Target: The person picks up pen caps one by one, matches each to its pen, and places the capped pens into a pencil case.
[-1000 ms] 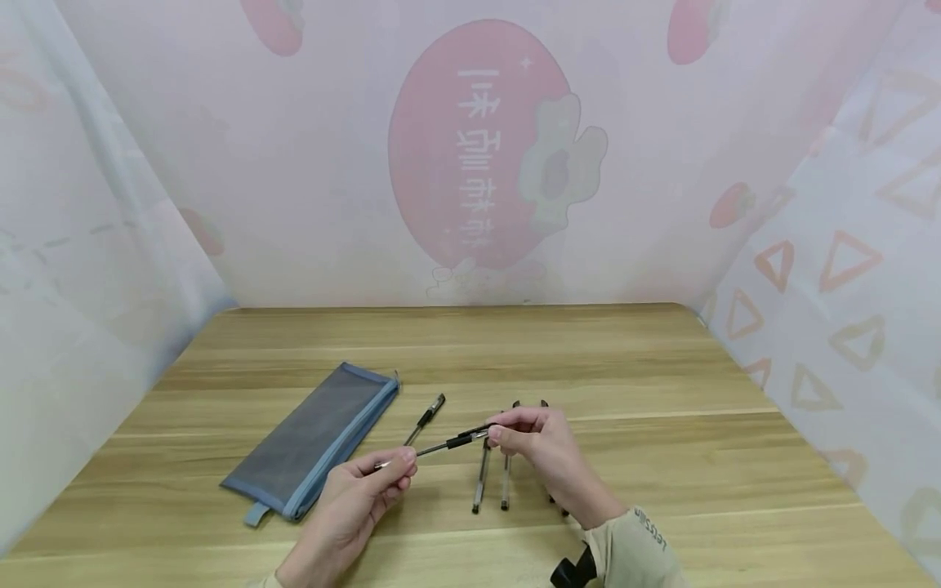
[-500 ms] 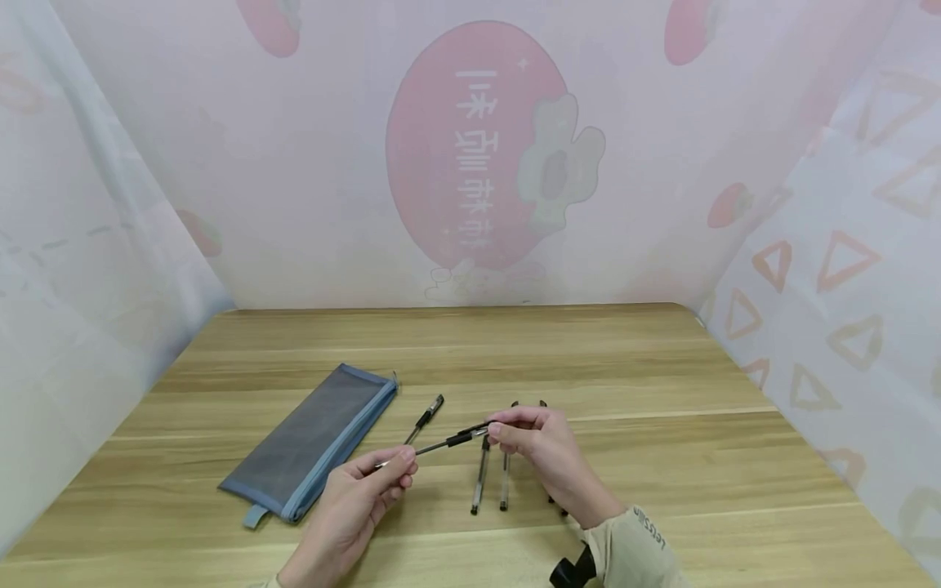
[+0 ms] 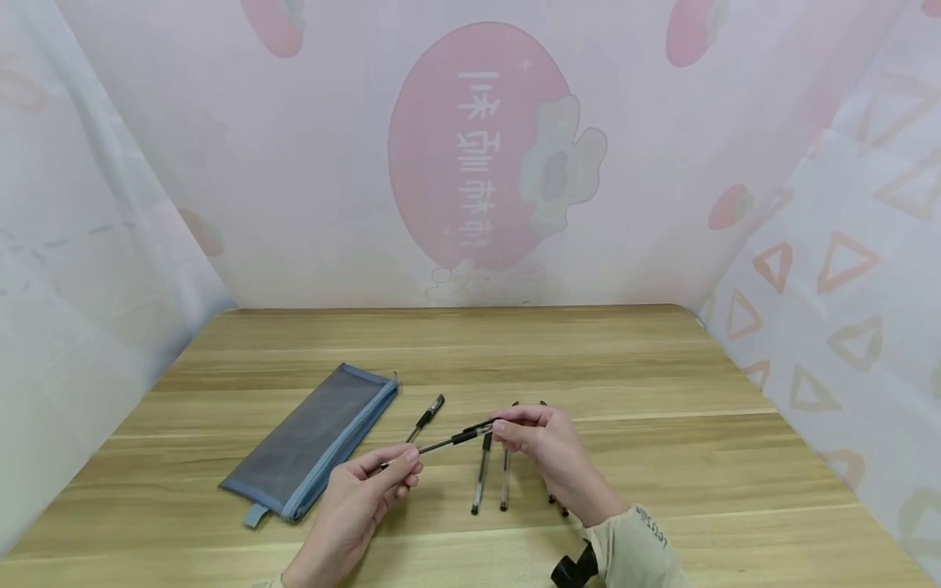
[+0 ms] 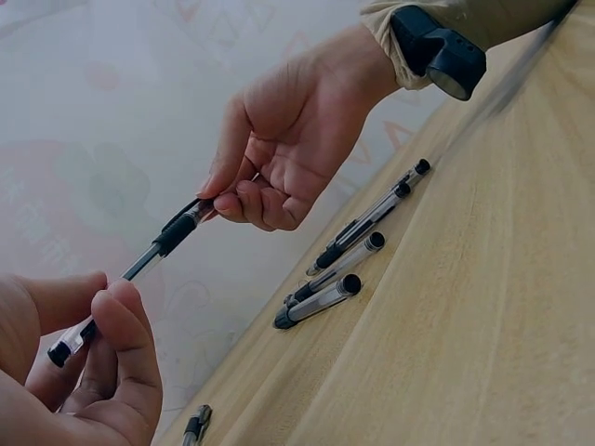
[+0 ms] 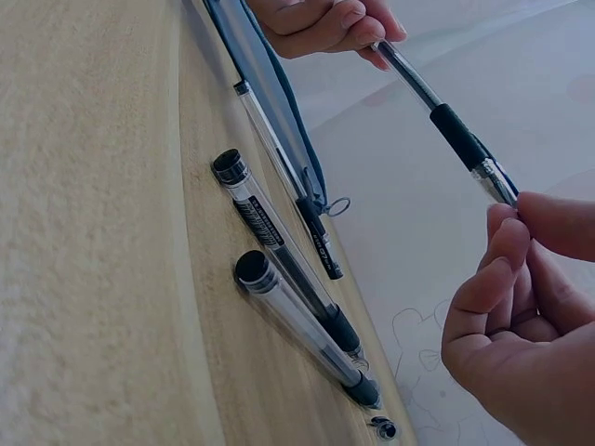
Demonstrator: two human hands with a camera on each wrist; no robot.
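Between both hands, raised over the table, is a clear gel pen with a black rubber grip. My left hand pinches the barrel near its black-plugged end. My right hand pinches the capped end between thumb and forefinger, hiding the tip of the cap. Under the right hand lie several like pens, among them one pen and another pen side by side. One more pen lies on the table behind the left hand, partly covered by it.
A blue-grey mesh pencil case with a zipper lies flat left of the hands. The wooden table reaches back to a pink-and-white printed curtain. A black wrist camera sits at the right cuff.
The pen and both hands have shifted very slightly to the right. Both grips stay the same, and the pencil case and the pens on the table have not moved.
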